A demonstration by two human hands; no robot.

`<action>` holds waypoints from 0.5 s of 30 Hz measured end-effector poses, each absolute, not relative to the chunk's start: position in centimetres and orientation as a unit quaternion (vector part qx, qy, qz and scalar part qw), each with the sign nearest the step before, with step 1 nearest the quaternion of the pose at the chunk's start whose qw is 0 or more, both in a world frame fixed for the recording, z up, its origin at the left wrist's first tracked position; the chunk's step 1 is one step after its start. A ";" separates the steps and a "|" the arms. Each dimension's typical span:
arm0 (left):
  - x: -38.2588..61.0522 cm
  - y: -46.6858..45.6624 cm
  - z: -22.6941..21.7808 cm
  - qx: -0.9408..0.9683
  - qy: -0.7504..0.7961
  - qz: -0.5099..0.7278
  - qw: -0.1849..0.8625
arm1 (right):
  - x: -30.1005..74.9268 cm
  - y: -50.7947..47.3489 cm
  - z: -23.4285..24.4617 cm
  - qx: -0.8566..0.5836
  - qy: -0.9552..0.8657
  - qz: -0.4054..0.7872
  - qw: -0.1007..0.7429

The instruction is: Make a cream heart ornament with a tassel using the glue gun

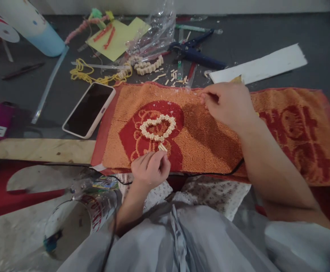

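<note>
A heart-shaped ring of small pale stick pieces (142, 130) lies on an orange and red towel (199, 151). Just below its lower point, my left hand (152, 168) is closed, with a few short pale sticks (162, 147) at its fingertips. My right hand (230, 104) hovers over the towel's far edge, fingers curled with thumb and forefinger together. Bits of yellow show behind that hand, but what it holds is hidden. Loose cut sticks (173, 78) are scattered beyond the towel, beside a curved row of joined sticks (149, 67).
Blue-handled pliers (197, 54), a white strip (261, 66) and crumpled clear plastic (159, 34) lie at the back. A phone (88, 109) and yellow string (82, 71) are at left. A black cord (210, 174) runs along the front edge, near a clear bucket (68, 215).
</note>
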State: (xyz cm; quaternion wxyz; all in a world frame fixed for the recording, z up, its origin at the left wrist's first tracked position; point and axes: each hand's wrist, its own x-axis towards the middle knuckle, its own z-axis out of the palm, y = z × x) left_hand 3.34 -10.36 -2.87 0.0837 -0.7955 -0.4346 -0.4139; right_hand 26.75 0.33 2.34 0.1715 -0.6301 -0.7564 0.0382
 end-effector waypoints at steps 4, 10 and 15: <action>3.3 -10.4 -2.8 -0.795 -0.435 -0.415 0.087 | 26.6 0.3 2.2 -0.629 -0.752 0.050 0.190; 3.3 -10.4 -2.9 -0.793 -0.435 -0.418 0.090 | 26.4 0.3 1.9 -0.634 -0.738 0.099 0.209; 3.3 -10.4 -3.0 -0.791 -0.438 -0.417 0.087 | 26.5 0.3 1.8 -0.624 -0.750 0.086 0.204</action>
